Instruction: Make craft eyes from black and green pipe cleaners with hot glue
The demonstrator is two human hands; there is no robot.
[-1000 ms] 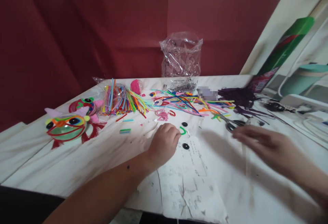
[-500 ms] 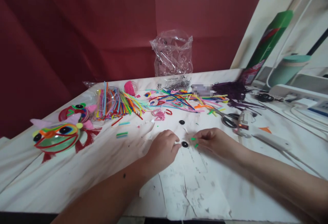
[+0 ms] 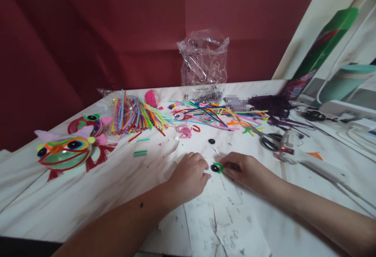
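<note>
My left hand rests curled on the white table, its fingertips beside a black round eye piece. My right hand pinches a short green curved strip against that eye piece. A second black eye piece lies a little farther back. Both hands meet over a sheet of scribbled paper.
Colourful strips lie in a heap at the back, beside a clear bundle of more strips. Two decorated fish-like balls sit at the left. Scissors, a glue gun, purple threads and a plastic bag are also here.
My right hand came in from the right, away from the scissors, to the black eye piece and now holds the green strip there. My left hand barely moved.
</note>
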